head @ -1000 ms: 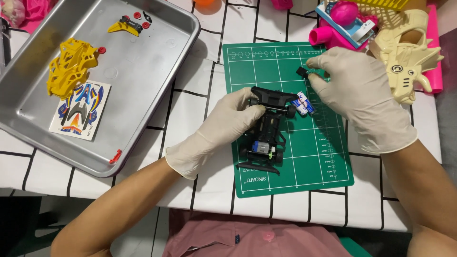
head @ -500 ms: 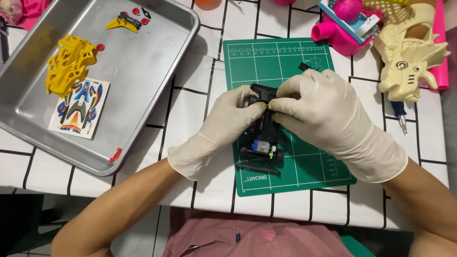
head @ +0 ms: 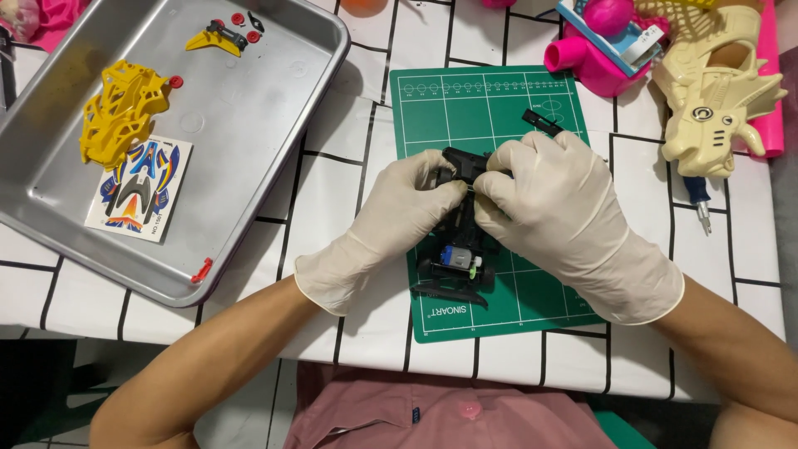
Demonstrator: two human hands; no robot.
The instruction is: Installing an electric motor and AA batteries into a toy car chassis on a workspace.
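A: White tiled table point(head: 332, 166) with black lines under everything; to the left of the hands sits the big steel tray point(head: 274, 91).

B: And right beneath the hands?

A: A green cutting mat point(head: 499, 108). On it lies the black toy car frame point(head: 455, 264), its rear end with a small blue motor point(head: 455, 258) toward the person, its front end under the fingers.

B: How are the hands set?

A: Both gloved. The left hand point(head: 399, 212) curls around the frame's front from the left side, fingers closed on it. The right hand point(head: 557, 212) comes in from the right, thumb and fingertips pinched at the same spot; whether a small part sits in that pinch I cannot tell, since the fingers cover it.

B: What else is close?

A: Beyond the right hand, a cream toy drill point(head: 715, 91) and a pink toy point(head: 598, 58). In the tray, well left of the left hand, a yellow car shell point(head: 125, 112), a sticker sheet point(head: 137, 187) and a yellow wing piece point(head: 218, 37). Just past the right fingertips lies a small black piece point(head: 542, 122).

B: What could go wrong?

A: I judge that pressing too hard at the front could tip the frame up at the rear or snap a thin clip. Slick gloves could also let a tiny part slip and roll off the mat.
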